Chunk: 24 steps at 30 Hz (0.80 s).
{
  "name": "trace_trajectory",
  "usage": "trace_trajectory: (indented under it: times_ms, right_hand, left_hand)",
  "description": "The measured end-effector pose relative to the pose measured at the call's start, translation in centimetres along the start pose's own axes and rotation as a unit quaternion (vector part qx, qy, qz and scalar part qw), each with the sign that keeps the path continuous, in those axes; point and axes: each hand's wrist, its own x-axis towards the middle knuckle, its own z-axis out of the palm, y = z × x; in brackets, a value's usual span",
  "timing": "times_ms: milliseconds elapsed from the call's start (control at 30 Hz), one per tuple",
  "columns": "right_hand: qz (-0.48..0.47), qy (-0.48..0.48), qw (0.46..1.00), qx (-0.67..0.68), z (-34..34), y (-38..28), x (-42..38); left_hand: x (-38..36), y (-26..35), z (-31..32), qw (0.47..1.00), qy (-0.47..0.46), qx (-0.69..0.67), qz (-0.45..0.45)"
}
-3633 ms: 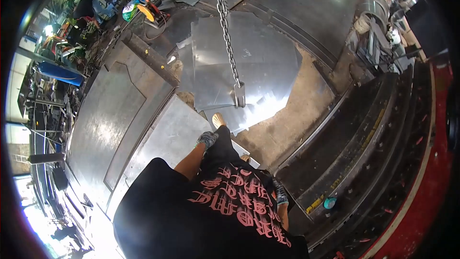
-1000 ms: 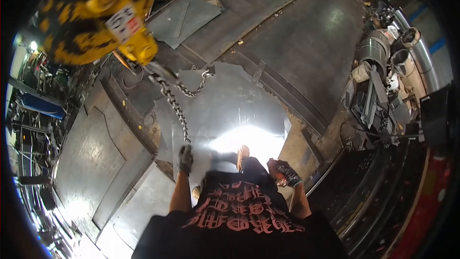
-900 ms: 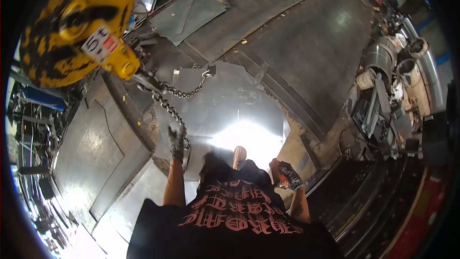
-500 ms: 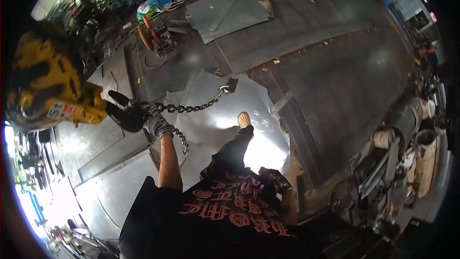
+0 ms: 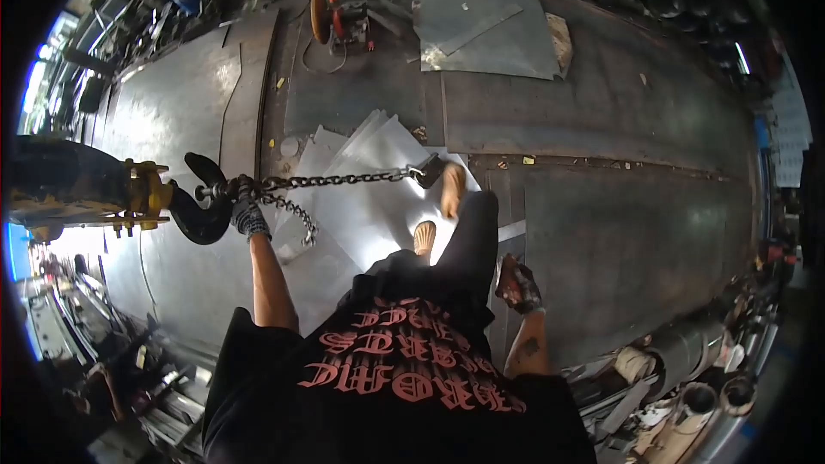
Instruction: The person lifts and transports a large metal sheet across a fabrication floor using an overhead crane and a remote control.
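My left hand [image 5: 250, 218], in a grey glove, is closed around the chain [image 5: 335, 179] right beside the large dark crane hook [image 5: 204, 206]. From there one length of chain runs taut to the right, to a small metal clamp [image 5: 425, 172] at the edge of the shiny metal sheets [image 5: 361, 172]. A shorter chain tail hangs below. My right hand [image 5: 518, 286], in a stained glove, hangs low by my right side, its fingers loosely extended and apart; nothing shows in it. My shoes [image 5: 452, 191] are at the sheets, one close to the clamp.
The yellow-and-black hoist block [image 5: 86, 189] hangs at the left, carrying the hook. An orange-wheeled machine [image 5: 331, 17] with a cable stands ahead. Another sheet [image 5: 490, 30] lies on the plated floor [image 5: 636, 232]. Pipes [image 5: 696, 399] and scrap lie at the lower right.
My view has turned and I have stepped forward, one shoe now near the clamp. The chain has become straighter. My left hand still grips it; my right hand has swung outward into view.
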Motion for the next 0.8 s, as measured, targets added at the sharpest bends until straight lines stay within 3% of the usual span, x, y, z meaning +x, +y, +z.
trace_trajectory:
  times_ms: [33,67,100,167,233,300,367,433,467,533,600,633,667,700,767,800]
  right_hand:
    - [-0.026,0.041,0.997,-0.059,0.4,-0.9,0.8]
    - [0.087,0.044,0.988,-0.117,1.3,-3.5,1.2]
    - [0.095,0.043,0.984,-0.147,4.6,-6.4,0.4]
    - [0.167,-0.067,0.97,-0.164,6.5,-9.5,2.2]
    - [0.005,-0.1,0.961,-0.258,4.4,-6.9,8.1]
    - [-0.017,-0.129,0.944,-0.302,7.3,-8.7,9.3]
    - [0.082,-0.078,0.948,-0.299,11.2,-12.4,7.7]
    - [0.181,-0.201,0.868,-0.417,12.7,-16.4,13.1]
    - [0.113,-0.182,0.87,-0.443,13.6,-17.6,14.5]
    - [0.069,-0.117,0.871,-0.473,9.2,-11.8,7.1]
    - [-0.061,-0.066,0.847,-0.524,10.7,-15.5,8.5]
    - [-0.099,-0.067,0.872,-0.474,8.4,-14.5,10.6]
    - [-0.137,-0.072,0.892,-0.424,5.4,-13.2,13.2]
    - [-0.133,-0.075,0.889,-0.431,5.8,-13.6,10.9]
    - [0.115,-0.058,0.918,-0.374,9.5,-16.1,6.3]
    - [0.109,-0.035,0.883,-0.455,8.0,-15.1,7.2]
  left_hand:
    - [-0.4,-1.0,-0.2,0.992,0.001,-0.081,0.095]
    - [0.4,-2.1,0.3,0.99,-0.003,-0.099,0.101]
    - [0.3,-1.6,0.4,0.99,0.006,-0.104,0.097]
    - [-1.1,-0.9,-0.2,0.992,-0.021,-0.106,0.062]
    - [-1.5,-0.8,-0.5,0.997,0.001,-0.071,0.023]
    - [1.3,-3.7,1.7,0.971,-0.059,-0.231,0.024]
    - [-1.8,-3.9,1.1,0.974,-0.018,-0.219,0.05]
    - [-0.4,-4.0,3.0,0.942,-0.014,-0.326,0.072]
    - [1.4,-3.0,4.8,0.926,-0.011,-0.368,0.088]
    - [0.6,-8.8,1.8,0.992,-0.007,-0.047,0.117]
    - [-1.3,-3.1,0.9,0.979,-0.05,-0.098,0.173]
    - [4.0,-9.1,3.5,0.987,-0.12,-0.088,0.053]
    - [1.5,-7.5,2.7,0.987,-0.07,-0.074,0.127]
    - [-0.9,-5.3,1.9,0.978,-0.017,-0.059,0.198]
    - [-0.7,-5.0,3.0,0.982,0.017,-0.052,0.184]
    - [-1.1,-4.2,3.5,0.981,0.025,-0.071,0.181]
